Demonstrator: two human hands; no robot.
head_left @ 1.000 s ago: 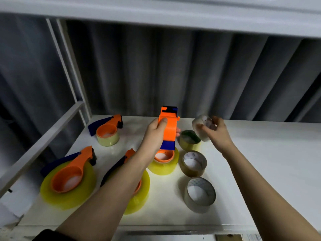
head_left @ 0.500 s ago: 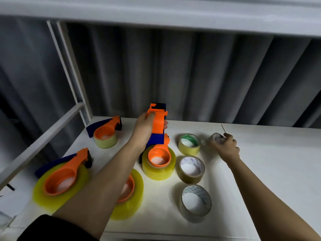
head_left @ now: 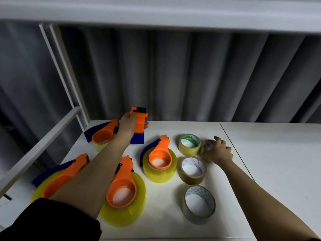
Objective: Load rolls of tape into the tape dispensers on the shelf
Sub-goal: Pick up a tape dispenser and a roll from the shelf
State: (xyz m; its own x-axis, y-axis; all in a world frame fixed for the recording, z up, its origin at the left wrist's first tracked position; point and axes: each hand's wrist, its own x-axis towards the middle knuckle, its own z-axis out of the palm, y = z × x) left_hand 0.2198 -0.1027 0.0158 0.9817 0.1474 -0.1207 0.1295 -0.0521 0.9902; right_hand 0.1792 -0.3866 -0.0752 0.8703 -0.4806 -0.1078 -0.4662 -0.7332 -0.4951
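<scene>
My left hand (head_left: 128,125) grips an empty orange and blue tape dispenser (head_left: 139,121), held upright at the back of the white shelf (head_left: 260,153). My right hand (head_left: 219,151) is curled over a small clear tape roll (head_left: 207,145) that sits on the shelf just right of a yellow roll with a green core (head_left: 189,144). A brown roll (head_left: 192,169) and a clear roll (head_left: 199,204) lie nearer to me.
Several orange dispensers sit on yellow rolls: back left (head_left: 104,136), front left (head_left: 60,178), front middle (head_left: 123,190), centre (head_left: 159,160). A white frame post (head_left: 66,80) and rail (head_left: 40,146) bound the left side. An upper shelf (head_left: 156,13) hangs overhead.
My left hand carried the empty dispenser back and to the left. My right hand lowered the small clear roll onto the shelf beside the green-core roll.
</scene>
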